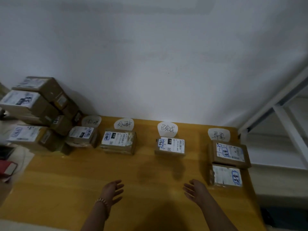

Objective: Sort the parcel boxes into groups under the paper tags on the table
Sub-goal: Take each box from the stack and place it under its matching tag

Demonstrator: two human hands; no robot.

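Left hand [112, 191] empty; brown, white-labelled boxes [170, 146].

Brown parcel boxes [119, 144] with white, blue-marked labels [171, 145] and white paper tags [167, 129] are sitting on the ochre-yellow table [83, 180].

Dim, flat light is filling the scene, leaving the wall [150, 55] looking grey and darkening toward the upper corners. The yellow surface [66, 180] is showing no glare. Soft, smudgy shadows are lying on it ahead of the left hand [111, 190] and right hand [195, 190], and a heavier dark patch is spreading at the bottom centre between the forearms. Everything is looking slightly soft. The writing on the paper tags [167, 129] is reading only roughly, and the stacked boxes [38, 104] at the left edge are smearing most. Wide-angle distortion is bending the white shelf frame [275, 104] at the right and splaying the surface's edges outward.
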